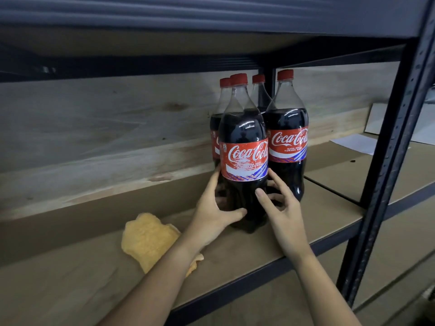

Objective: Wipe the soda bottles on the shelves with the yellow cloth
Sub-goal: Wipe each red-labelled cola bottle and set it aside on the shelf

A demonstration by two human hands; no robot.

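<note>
Cardboard shelf [294, 222] carries the front bottle [243, 147]; my left hand [211, 215] grips its heavy, slippery base, right hand [280, 208] loosely beside it, yellow cloth [148, 238] left of it.

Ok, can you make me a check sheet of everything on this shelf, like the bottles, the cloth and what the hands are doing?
Surface: brown board shelf in a dark metal rack.
Job's things: four Coca-Cola bottles with red caps, standing upright together; yellow cloth lying crumpled on the shelf, left of the bottles, not held.
Clutter: white paper sheets on the next shelf bay to the right.
Hands: left hand grips the front bottle low down; right hand touches its other side, fingers loosely curled.
Cables: nothing seen.
Surroundings: wooden back wall, shelf above.
</note>
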